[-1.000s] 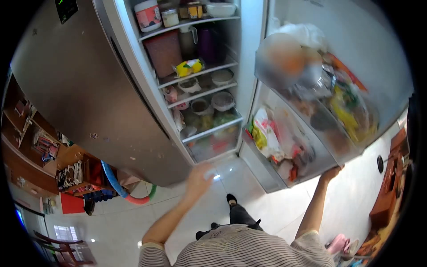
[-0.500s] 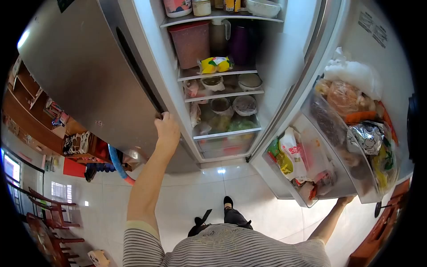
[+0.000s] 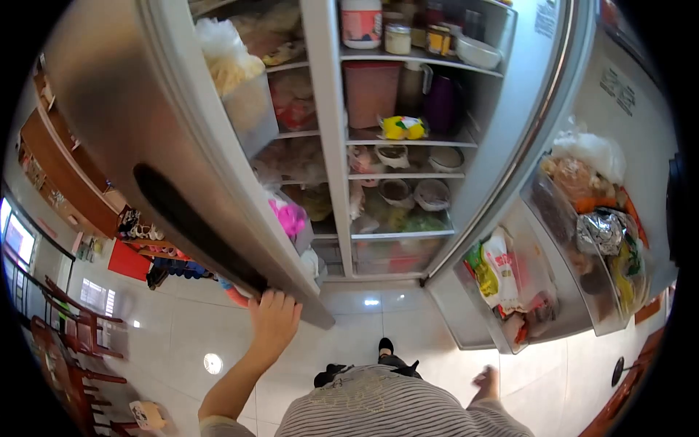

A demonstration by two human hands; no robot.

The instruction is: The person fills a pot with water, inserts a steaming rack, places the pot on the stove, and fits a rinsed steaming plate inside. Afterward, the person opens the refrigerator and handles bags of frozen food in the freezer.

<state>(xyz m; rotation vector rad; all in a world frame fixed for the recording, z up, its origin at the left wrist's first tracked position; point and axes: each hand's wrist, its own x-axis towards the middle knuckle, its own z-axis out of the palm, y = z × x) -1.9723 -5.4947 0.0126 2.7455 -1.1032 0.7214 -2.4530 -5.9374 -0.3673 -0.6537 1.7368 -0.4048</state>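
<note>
My left hand has its fingers hooked over the edge of the left refrigerator door, at the lower end of its dark recessed handle. That door stands part-way open, showing shelves of bagged food. My right hand hangs low by my side, apart from the right door, with nothing seen in it; its fingers look loosely bent and apart, somewhat blurred. The right door stands wide open, its bins holding a foil-wrapped item and several food bags. Inside the right compartment are a yellow packet and covered bowls.
A pink lidded container and a white bowl stand on the upper shelves. Wooden chairs and a small stool are at left on the tiled floor. A shelf of shoes lies behind the left door.
The left door has swung open toward me with my left hand on it, revealing the left compartment. My right hand has let go of the right door's lower edge and moved toward my body.
</note>
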